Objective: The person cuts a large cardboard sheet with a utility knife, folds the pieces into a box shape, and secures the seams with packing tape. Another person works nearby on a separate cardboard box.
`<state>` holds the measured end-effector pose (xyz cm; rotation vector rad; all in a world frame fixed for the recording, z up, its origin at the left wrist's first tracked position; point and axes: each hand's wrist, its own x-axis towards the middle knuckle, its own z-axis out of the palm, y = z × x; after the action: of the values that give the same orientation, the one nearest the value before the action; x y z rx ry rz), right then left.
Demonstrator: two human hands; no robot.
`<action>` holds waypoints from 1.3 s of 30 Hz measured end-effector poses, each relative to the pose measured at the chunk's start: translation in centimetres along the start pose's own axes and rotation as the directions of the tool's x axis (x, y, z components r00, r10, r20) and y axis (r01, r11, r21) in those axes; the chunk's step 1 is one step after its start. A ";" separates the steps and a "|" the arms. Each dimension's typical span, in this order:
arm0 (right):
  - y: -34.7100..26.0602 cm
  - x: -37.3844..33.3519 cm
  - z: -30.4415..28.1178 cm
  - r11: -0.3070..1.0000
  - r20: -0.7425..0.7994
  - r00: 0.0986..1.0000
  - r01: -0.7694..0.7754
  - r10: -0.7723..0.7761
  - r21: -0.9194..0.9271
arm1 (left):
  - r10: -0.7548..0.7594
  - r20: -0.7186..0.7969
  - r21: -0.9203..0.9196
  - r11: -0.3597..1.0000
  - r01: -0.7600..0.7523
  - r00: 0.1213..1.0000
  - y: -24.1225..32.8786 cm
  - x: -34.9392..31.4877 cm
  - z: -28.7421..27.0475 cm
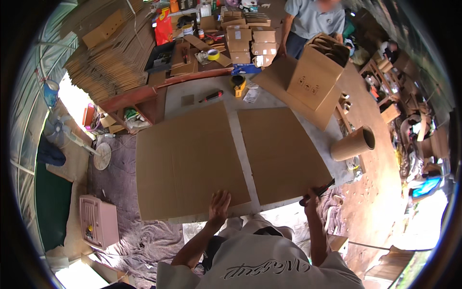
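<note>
Two flat sheets of brown cardboard lie side by side on the grey table (233, 118), with a narrow strip of tabletop showing between them. My left hand (220, 204) rests with fingers stretched out on the near edge of the larger left cardboard sheet (187, 164). At the near right corner of the right cardboard sheet (284, 149), my right hand (313, 198) is closed around a dark utility knife (327, 186), which points up and to the right. Beyond the sheets lie a red and black utility knife (211, 96) and a yellow tape dispenser (237, 85).
A cardboard tube (353, 143) lies at the table's right edge. Across the table, a person (313, 21) stands behind an open cardboard box (317, 72). Stacked cardboard sheets (108, 60) fill the far left. A fan (60, 127) and a pinkish cabinet (98, 221) stand left.
</note>
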<state>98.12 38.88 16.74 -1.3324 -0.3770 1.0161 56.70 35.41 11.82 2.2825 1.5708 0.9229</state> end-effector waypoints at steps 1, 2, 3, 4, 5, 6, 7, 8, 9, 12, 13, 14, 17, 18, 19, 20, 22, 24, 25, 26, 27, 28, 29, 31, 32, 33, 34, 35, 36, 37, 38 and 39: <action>0.9 -0.1 -0.8 1.000 0.050 0.999 0.017 -0.018 0.020 | 0.013 0.010 0.012 1.000 -0.013 1.000 -0.3 0.5 1.1; 1.6 -0.7 -1.2 0.999 0.096 0.995 0.021 -0.024 0.034 | 0.017 0.031 0.024 1.000 -0.018 0.999 -0.1 0.2 2.0; 1.9 -1.1 -1.5 0.999 0.045 0.999 0.002 -0.004 0.033 | 0.035 0.073 0.023 0.999 -0.036 0.997 0.6 0.5 2.7; 2.2 -1.2 -1.5 0.999 -0.006 1.000 -0.017 0.017 0.033 | 0.052 0.114 0.021 0.998 -0.055 0.992 1.4 0.7 3.5; 2.4 -1.5 -1.3 0.999 -0.055 0.998 -0.034 0.036 0.038 | 0.073 0.153 0.022 0.997 -0.077 0.986 2.0 1.0 4.3; 2.3 -1.7 -0.8 0.997 -0.052 0.998 -0.036 0.040 0.072 | 0.120 0.183 -0.008 0.993 -0.121 0.976 2.3 0.7 5.6; 2.1 -2.0 -0.3 0.994 -0.047 0.998 -0.039 0.044 0.105 | 0.166 0.211 -0.038 0.986 -0.162 0.963 2.6 0.0 6.9; 2.1 -2.4 -0.3 0.990 -0.047 0.998 -0.043 0.050 0.137 | 0.214 0.243 -0.072 0.977 -0.202 0.946 2.9 -0.2 7.6; 1.9 -2.8 -0.4 0.983 -0.018 0.999 -0.044 0.048 0.177 | 0.210 0.299 -0.094 0.977 -0.191 0.931 2.7 -0.1 8.2; 2.1 -2.3 -0.6 0.988 0.008 0.996 -0.086 0.086 0.127 | 0.222 0.379 -0.176 0.970 -0.166 0.898 2.3 0.6 9.5; 2.9 -2.5 -0.5 0.994 -0.009 0.999 -0.045 0.046 0.101 | 0.229 0.350 -0.212 0.964 -0.162 0.908 2.0 0.6 9.6; 3.0 -2.6 -0.1 0.998 -0.093 0.994 -0.066 0.065 -0.004 | 0.232 0.321 -0.244 0.957 -0.157 0.918 1.5 0.6 9.7; 6.6 -0.8 -4.2 0.975 -0.188 0.962 -0.214 0.198 -0.068 | 0.075 0.167 -0.346 0.938 -0.013 0.983 1.2 -0.1 9.9; 7.7 0.0 -4.9 0.978 -0.256 0.951 -0.198 0.175 -0.066 | 0.064 0.176 -0.314 0.949 -0.006 0.982 1.2 0.1 9.6; 8.7 1.0 -5.8 0.981 -0.323 0.934 -0.181 0.151 -0.066 | 0.054 0.183 -0.280 0.960 0.000 0.982 1.5 0.4 9.0; 9.2 1.8 -6.4 0.983 -0.381 0.915 -0.169 0.130 -0.069 | 0.036 0.187 -0.241 0.970 0.010 0.982 1.6 0.7 8.6; 9.3 4.8 -10.2 0.993 -0.482 0.868 -0.096 0.117 0.069 | 0.038 0.165 -0.235 0.972 0.002 0.986 2.8 0.2 9.4; 9.1 6.8 -11.2 0.997 -0.447 0.892 -0.043 0.064 0.057 | 0.038 0.145 -0.214 0.977 -0.006 0.989 2.9 0.8 9.6; 8.9 7.0 -12.2 0.993 -0.392 0.920 -0.024 -0.023 -0.113 | 0.042 0.141 -0.215 0.976 -0.010 0.989 3.1 1.1 9.8; 8.9 6.8 -12.6 0.960 -0.313 0.946 -0.004 -0.086 -0.279 | 0.033 0.141 -0.206 0.978 -0.003 0.990 3.4 1.3 9.5; 8.8 6.8 -12.9 0.900 -0.221 0.965 0.028 -0.138 -0.436 | 0.014 0.144 -0.204 0.979 0.016 0.989 3.8 1.9 9.6; 8.5 6.8 -13.4 0.694 -0.304 0.934 -0.091 -0.189 -0.714 | -0.005 0.147 -0.202 0.979 0.035 0.989 4.1 2.8 9.9; 8.2 6.3 -12.7 0.538 -0.287 0.911 -0.089 -0.295 -0.838 | -0.032 0.154 -0.189 0.980 0.062 0.987 4.5 3.5 9.7; 7.8 6.1 -11.4 0.328 -0.283 0.870 -0.150 -0.404 -0.933 | -0.138 0.187 -0.115 0.980 0.161 0.973 5.8 5.3 9.9; 7.3 6.1 -10.0 0.503 -0.302 0.916 -0.137 -0.263 -0.853 | -0.189 0.198 -0.072 0.976 0.206 0.962 6.2 6.1 10.0; 6.8 6.1 -9.3 0.656 -0.300 0.946 -0.151 -0.120 -0.739 | -0.195 0.164 -0.019 0.980 0.200 0.967 6.5 6.6 10.4; 6.3 6.4 -9.0 0.781 -0.269 0.963 -0.183 0.021 -0.596 | -0.197 0.130 0.034 0.980 0.194 0.972 6.7 7.0 10.7; 6.5 7.3 -10.2 0.761 -0.220 0.975 -0.139 -0.005 -0.633 | -0.184 0.106 0.070 0.982 0.177 0.977 7.3 7.6 11.3; 6.1 8.4 -10.1 0.774 -0.191 0.982 -0.121 0.000 -0.622 | -0.187 0.096 0.085 0.980 0.179 0.978 7.7 8.2 11.6; 5.6 9.4 -10.3 0.749 -0.164 0.986 -0.096 -0.016 -0.655 | -0.189 0.087 0.099 0.979 0.180 0.978 7.9 8.8 11.7; 5.0 10.7 -10.8 0.723 -0.138 0.990 -0.073 -0.032 -0.687 | -0.189 0.079 0.112 0.977 0.180 0.979 8.0 9.5 12.0; 4.1 12.1 -11.6 0.610 -0.067 0.988 0.032 -0.138 -0.792 | -0.206 0.083 0.094 0.976 0.198 0.975 7.8 9.6 12.6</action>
<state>111.69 40.80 6.28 -2.1460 -0.8610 0.6748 72.51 42.93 9.55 2.1343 1.7927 0.7018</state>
